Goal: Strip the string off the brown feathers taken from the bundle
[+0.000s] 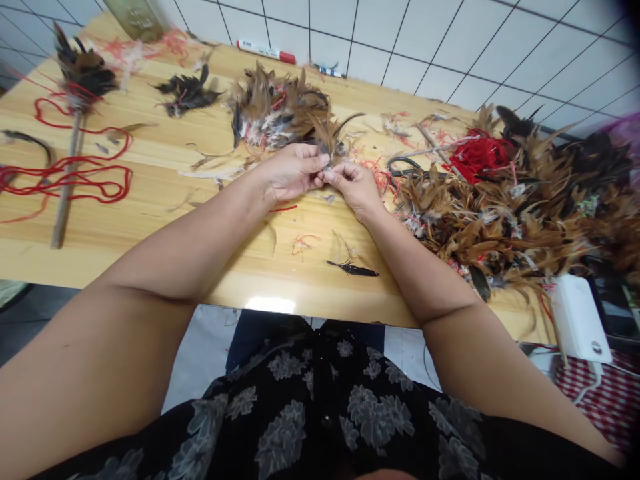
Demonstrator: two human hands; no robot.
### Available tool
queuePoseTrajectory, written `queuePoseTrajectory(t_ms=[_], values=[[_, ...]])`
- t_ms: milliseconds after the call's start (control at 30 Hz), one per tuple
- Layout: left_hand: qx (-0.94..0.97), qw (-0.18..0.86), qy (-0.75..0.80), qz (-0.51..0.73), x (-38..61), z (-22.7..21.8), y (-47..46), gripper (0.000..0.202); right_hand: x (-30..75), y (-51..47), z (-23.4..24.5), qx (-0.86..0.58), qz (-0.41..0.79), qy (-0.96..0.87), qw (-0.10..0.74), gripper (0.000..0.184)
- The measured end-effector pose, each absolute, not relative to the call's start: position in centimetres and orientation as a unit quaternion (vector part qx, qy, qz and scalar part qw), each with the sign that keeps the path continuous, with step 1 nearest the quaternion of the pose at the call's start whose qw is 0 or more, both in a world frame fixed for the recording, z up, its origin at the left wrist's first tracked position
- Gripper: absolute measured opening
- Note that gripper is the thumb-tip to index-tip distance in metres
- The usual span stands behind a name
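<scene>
Both hands meet over the middle of the wooden table [240, 253]. My left hand [295, 170] pinches the base of a small bunch of brown feathers [327, 139], whose tips point away from me. My right hand [355, 188] closes thumb and fingertips at the same base, close against the left fingers. Whether a thread lies between the right fingertips is too small to tell. Just behind the hands lies a pile of brown feather bunches [285, 107] with white quill ends. A large heap of brown and black feathers [500, 227] spreads to the right of my right hand.
On the left lies a stick with dark feathers at its top [70, 173], crossed by red cord [100, 183]. A red yarn bundle [480, 159] and black-handled scissors [404, 165] lie right. A marker [265, 51] lies by the tiled wall. A white device [580, 320] sits at the right edge.
</scene>
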State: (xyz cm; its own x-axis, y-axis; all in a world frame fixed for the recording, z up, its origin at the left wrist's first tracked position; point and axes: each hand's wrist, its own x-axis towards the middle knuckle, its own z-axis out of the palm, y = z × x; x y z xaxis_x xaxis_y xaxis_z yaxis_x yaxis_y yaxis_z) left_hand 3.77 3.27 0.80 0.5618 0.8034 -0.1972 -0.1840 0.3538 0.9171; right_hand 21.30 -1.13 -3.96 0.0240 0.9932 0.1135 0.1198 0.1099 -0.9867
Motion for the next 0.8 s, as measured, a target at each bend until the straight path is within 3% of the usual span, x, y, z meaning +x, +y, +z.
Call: queuePoseTrajectory(t_ms=[233, 467, 633, 800], values=[[0.48, 0.725, 0.334, 0.363, 3.75, 0.65, 3.65, 0.042, 21.56, -0.73, -3.97, -0.503, 0.424, -0.524, 0.54, 0.069], [0.634, 0.558, 0.374, 0.382, 4.2, 0.45, 3.44, 0.032, 21.74, -1.05, -3.54, -0.501, 0.431, -0.545, 0.516, 0.077], [0.652, 0.54, 0.372, 0.382, 4.52, 1.08, 3.11, 0.03, 21.81, -1.27, -3.15, -0.509, 0.453, -0.521, 0.514, 0.066], [0.608, 0.599, 0.355, 0.383, 4.61, 0.69, 2.99, 0.026, 22.26, -1.02, -3.97, -0.506, 0.442, -0.541, 0.506, 0.048]])
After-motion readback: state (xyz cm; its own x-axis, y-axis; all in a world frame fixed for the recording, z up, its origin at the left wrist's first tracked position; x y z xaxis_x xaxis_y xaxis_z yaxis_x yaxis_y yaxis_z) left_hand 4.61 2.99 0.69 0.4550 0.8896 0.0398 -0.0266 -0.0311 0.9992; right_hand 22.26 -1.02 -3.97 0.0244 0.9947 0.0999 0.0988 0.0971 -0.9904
